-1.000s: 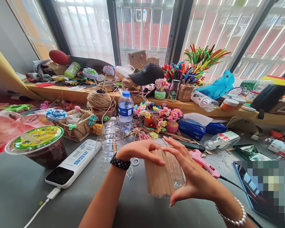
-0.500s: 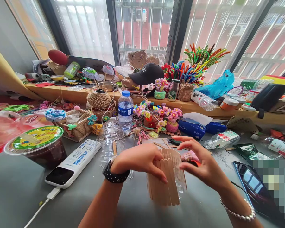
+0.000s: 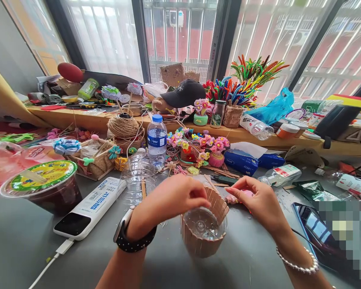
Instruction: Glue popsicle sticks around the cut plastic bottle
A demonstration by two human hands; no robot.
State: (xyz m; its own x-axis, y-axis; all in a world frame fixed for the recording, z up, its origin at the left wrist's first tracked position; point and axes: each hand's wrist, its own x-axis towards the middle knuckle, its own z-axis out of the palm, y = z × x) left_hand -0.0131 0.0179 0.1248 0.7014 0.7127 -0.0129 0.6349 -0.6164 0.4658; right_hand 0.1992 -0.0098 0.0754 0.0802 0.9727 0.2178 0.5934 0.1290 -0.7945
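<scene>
A cup (image 3: 203, 245) made from a clear plastic bottle bottom has wooden craft sticks set around its wall. Its mouth faces up toward me, showing the ribbed clear base inside, and the sticks reach higher at the far right. My left hand (image 3: 180, 196), with a dark dotted watch strap, is closed at the cup's left rear rim, its curled fingertips over the mouth. To the right, apart from the cup, my right hand (image 3: 257, 198) has thumb and fingers pinched together; whatever is between them is too small to make out. Pink craft pieces (image 3: 231, 199) lie partly behind it.
Left of my hands are a clear cut bottle (image 3: 138, 172), a white power bank (image 3: 90, 208) and a lidded drink cup (image 3: 51, 188). A phone (image 3: 315, 237) lies right. Behind stand a water bottle (image 3: 157, 140), crocheted flowers (image 3: 215, 146), a tissue pack (image 3: 242, 160) and twine (image 3: 123, 127).
The cup has turned so its mouth and inside now show, where its outer stick wall faced me before. My right hand has moved away to the right, its spread fingers now pinched together.
</scene>
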